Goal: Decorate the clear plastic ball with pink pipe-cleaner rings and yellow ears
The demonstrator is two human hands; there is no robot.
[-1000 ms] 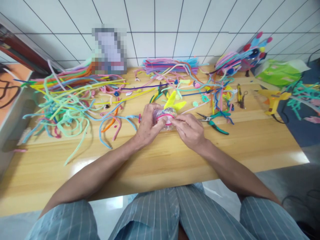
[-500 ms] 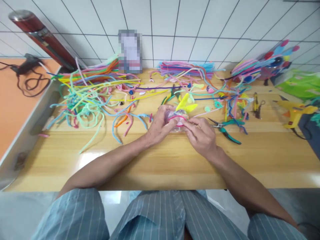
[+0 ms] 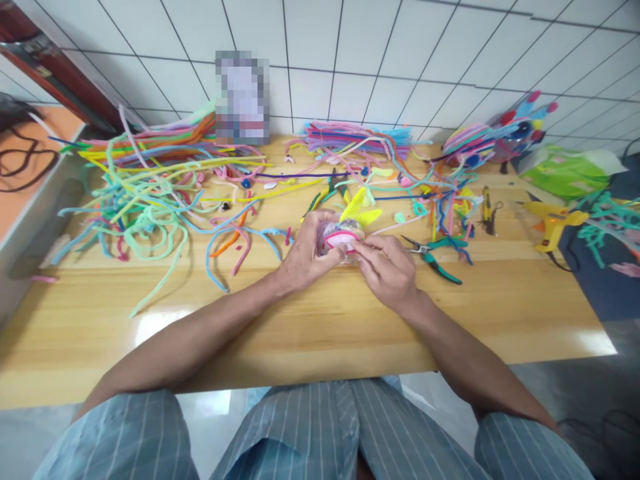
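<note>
Both hands meet over the middle of the wooden table. My left hand is wrapped round a small clear round object with a pink pipe cleaner band. My right hand pinches the pink band at the object's right side with fingertips closed. A yellow fuzzy pipe-cleaner piece sticks up just behind the object. Green-handled pliers lie just right of my right hand.
Loose pipe cleaners in many colours sprawl over the left and back of the table. A stacked bundle lies by the tiled wall. A yellow glue gun and green bag sit far right. A finished colourful craft stands at the back right.
The hands stay together on the clear object, fingers shifting slightly on the pink band. The view itself swung sideways and back.
</note>
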